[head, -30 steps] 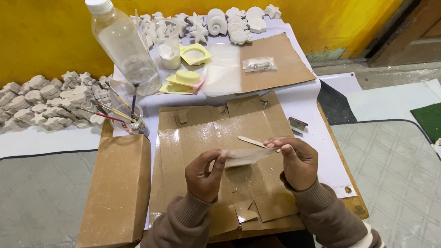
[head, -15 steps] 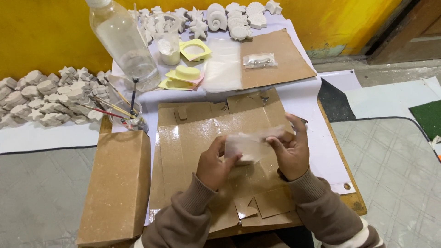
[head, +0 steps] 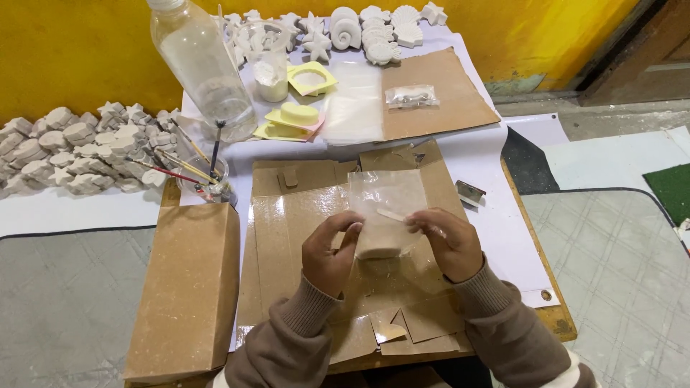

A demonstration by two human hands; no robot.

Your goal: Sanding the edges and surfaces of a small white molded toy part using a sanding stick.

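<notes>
1. Clear plastic forms a small pouch [head: 384, 197] held upright over the middle of the bench [head: 535, 276], with a pale plaster block [head: 381, 241] sitting in its lower part.
2. Left hand [head: 329, 253] is closed on the left edge of the pouch, thumb and fingers pinching it beside the block.
3. Right hand [head: 449, 243] grips the right edge of the pouch, and a thin flat wooden stick [head: 392, 214] lies across the plastic at its fingertips.
4. Both hands hover above a glossy, tape-covered sheet of cardboard [head: 287, 230] that covers the centre of the bench.
5. Loose cardboard scraps [head: 417, 327] lie at the near edge, between the two brown sleeves.
6. A plain brown cardboard box [head: 188, 287] lies along the left edge.
7. At the far left stands a tall clear plastic bottle [head: 205, 68]; just in front of it, a small cup holds paintbrushes [head: 194, 169].
8. Yellow moulds [head: 295, 118] sit behind the cardboard sheet, next to a stack of clear bags [head: 353, 108] and a brown card [head: 442, 97] carrying a small filled packet [head: 411, 95].
9. White plaster shells and starfish [head: 359, 29] line the far edge against a yellow wall.
10. More white plaster casts [head: 72, 147] are heaped off the bench's left side.
11. A small metal blade [head: 471, 192] rests near the right edge.
</notes>
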